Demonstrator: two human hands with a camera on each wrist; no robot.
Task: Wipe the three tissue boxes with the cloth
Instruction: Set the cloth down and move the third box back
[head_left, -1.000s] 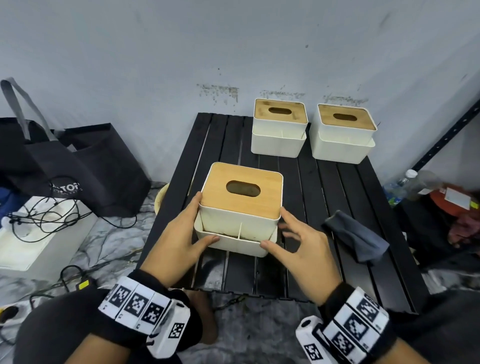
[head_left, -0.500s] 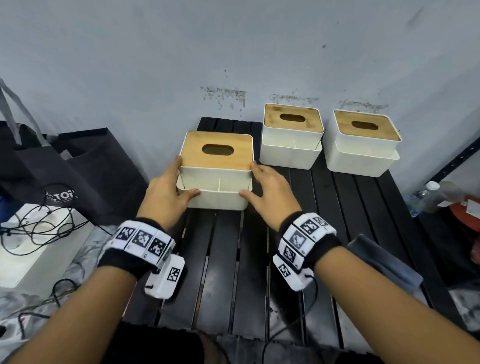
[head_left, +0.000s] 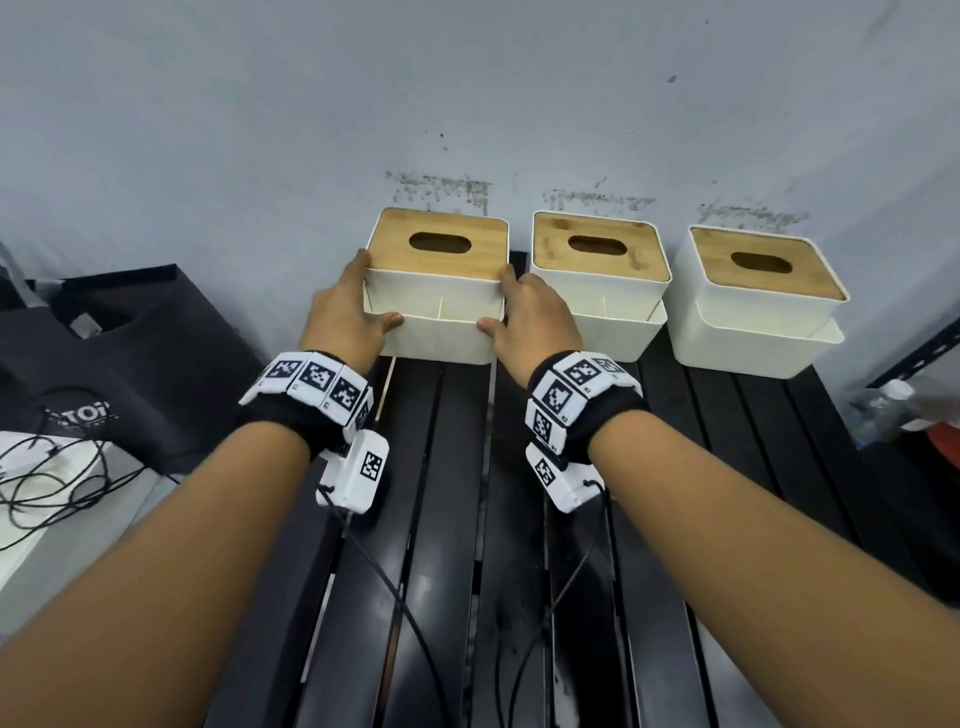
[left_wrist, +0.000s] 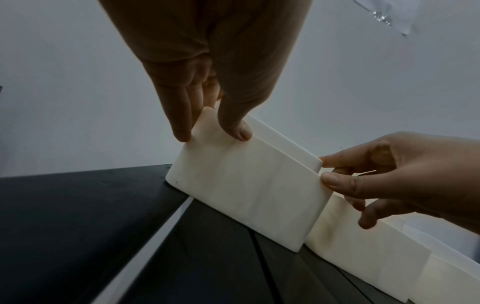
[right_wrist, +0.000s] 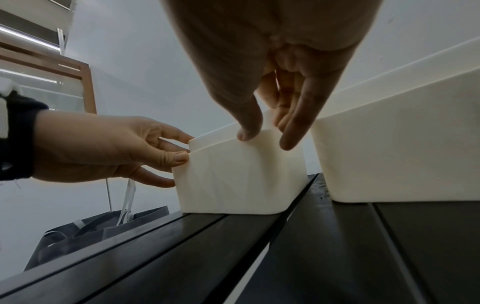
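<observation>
Head view: left hand (head_left: 347, 312) and right hand (head_left: 530, 317) grasp left tissue box (head_left: 436, 283) at table (head_left: 441, 519) rear.
Wrist views: thumbs and fingers pinch its sides; neighbouring box (right_wrist: 400, 144) just beside, may get knocked. Cloth unseen.

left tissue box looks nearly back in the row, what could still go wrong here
The left tissue box sits at the left edge of the slatted table; pushed further left, it might overhang or tip off.

The right hand has its fingers in the narrow gap beside the middle box, so they could get pinched or nudge that box.

The left hand and right hand only grip the sides, so a quick release could leave the box skewed.
</observation>
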